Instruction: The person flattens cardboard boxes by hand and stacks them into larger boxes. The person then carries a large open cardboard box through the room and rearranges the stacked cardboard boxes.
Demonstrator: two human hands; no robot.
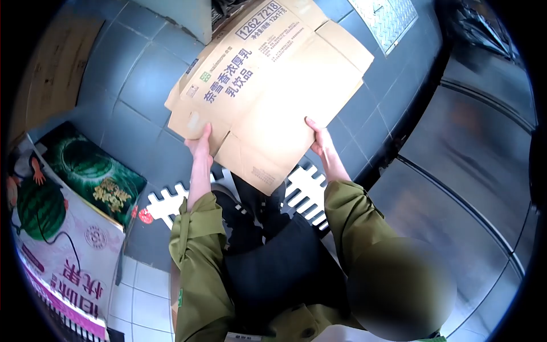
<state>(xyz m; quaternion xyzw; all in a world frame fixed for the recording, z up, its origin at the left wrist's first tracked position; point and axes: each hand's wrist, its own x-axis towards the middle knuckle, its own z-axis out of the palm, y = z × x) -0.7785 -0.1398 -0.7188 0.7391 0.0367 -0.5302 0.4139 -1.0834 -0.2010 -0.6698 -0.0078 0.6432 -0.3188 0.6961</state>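
A flattened brown cardboard box (273,102) with blue printed lettering is held out in front of me, above the floor. My left hand (200,143) grips its near left edge, thumb on top and the other fingers hidden underneath. On the right edge, my right hand (320,137) holds it the same way, its thumb lying over the board. The near corner of the box hangs over my dark shoes.
Blue-grey tiles (142,74) cover the floor. A white slatted mat (307,191) lies around my feet. To the left stand boxes with watermelon pictures (43,208) and brown cardboard (54,74). Metal cabinet doors (456,154) line the right, near a black plastic bag (481,34).
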